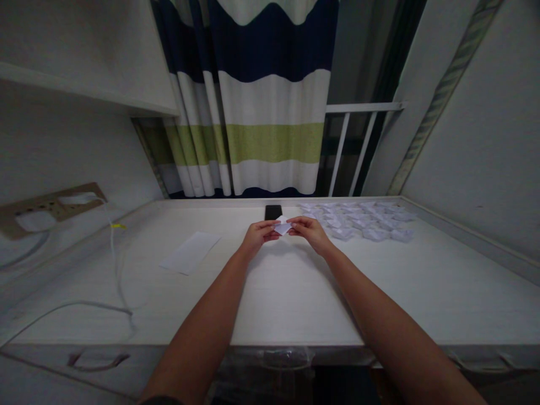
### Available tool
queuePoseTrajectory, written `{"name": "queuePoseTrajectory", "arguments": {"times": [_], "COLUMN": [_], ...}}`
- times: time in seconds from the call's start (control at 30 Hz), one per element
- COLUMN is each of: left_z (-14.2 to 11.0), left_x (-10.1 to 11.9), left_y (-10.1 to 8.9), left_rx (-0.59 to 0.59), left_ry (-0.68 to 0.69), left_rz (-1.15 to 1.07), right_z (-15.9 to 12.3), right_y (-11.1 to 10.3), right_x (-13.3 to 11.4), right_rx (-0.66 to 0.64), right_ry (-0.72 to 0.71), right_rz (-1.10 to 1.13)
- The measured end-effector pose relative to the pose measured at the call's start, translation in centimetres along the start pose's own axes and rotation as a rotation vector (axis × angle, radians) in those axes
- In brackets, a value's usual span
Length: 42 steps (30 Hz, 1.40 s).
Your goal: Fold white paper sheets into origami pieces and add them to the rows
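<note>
Both my hands meet over the middle of a white desk [270, 292], a little above its surface. My left hand [256, 236] and my right hand [309, 229] each pinch one side of a small folded white paper piece [282, 226]. The fingers of both hands are closed on it. A flat white paper sheet [190, 252] lies on the desk to the left of my left hand. To the right of my right hand, several small folded white paper pieces [358, 220] lie in a cluster.
A black phone [273, 212] lies flat just beyond my hands. A white cable [118, 270] runs along the desk's left side from a wall socket panel [50, 205]. A striped curtain [261, 101] hangs behind the desk. A drawer handle [98, 360] sits below the front edge.
</note>
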<state>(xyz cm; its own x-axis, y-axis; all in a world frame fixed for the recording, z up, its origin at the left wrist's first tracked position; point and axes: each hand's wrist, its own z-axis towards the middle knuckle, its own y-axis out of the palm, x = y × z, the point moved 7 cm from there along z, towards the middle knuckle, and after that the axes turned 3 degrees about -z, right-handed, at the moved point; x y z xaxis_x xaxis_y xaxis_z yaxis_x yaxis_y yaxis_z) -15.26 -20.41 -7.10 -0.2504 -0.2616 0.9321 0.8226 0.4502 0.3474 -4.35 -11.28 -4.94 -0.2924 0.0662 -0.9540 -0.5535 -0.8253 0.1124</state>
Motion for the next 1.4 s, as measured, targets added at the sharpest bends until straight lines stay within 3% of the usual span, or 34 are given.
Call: {"name": "queuePoseTrajectory", "arguments": {"times": [0.23, 0.5, 0.87, 1.13, 1.4], "left_z": [-0.2, -0.4, -0.3, -0.4, -0.1], "left_x": [0.2, 0.3, 0.4, 0.6, 0.1], "left_y": [0.1, 0.4, 0.4, 0.6, 0.4], "left_rx": [-0.009, -0.045, 0.008, -0.01, 0.021], "left_ry": [0.03, 0.029, 0.081, 0.106, 0.051], "left_rz": [0.064, 0.054, 0.11, 0.14, 0.077], "right_z": [0.0, -0.1, 0.0, -0.1, 0.1], "right_y": [-0.3, -0.1, -0.1, -0.4, -0.6], "right_x": [0.6, 0.5, 0.4, 1.7, 1.7], "right_rx": [0.048, 0.025, 0.069, 0.102, 0.139], "right_ry": [0.078, 0.03, -0.015, 0.159, 0.139], "right_rz": [-0.019, -0.045, -0.051, -0.033, -0.017]}}
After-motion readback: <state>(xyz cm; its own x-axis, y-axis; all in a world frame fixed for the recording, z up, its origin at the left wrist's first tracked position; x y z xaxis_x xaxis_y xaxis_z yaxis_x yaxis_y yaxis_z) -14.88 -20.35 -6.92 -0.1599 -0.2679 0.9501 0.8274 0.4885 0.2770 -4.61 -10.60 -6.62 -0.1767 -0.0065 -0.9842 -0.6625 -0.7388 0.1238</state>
